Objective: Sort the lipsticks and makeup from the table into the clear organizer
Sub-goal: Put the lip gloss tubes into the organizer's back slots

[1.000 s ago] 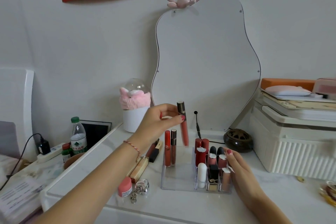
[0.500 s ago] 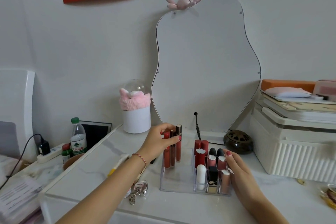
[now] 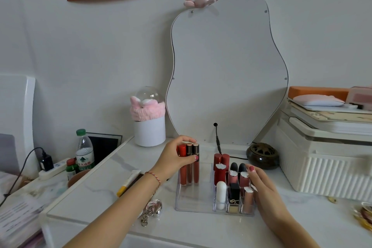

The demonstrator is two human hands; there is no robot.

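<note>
Keychain (image 3: 151, 210), yellow tube (image 3: 128, 183) beside organizer (image 3: 193, 197)

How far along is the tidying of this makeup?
Mostly done: the clear plastic organizer already holds lipsticks in its right cells. In hand: the left hand grips three tall lip gloss tubes standing in the left section, while the right hand rests against the organizer's side. Left: a white-and-yellow tube lies on the white marble table.

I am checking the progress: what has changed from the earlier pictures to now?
The left hand brought the lip gloss tube down from the air into the clear organizer, upright beside two others, and still grips there. The right hand stayed against the organizer's right side; the lipsticks there did not move.
</note>
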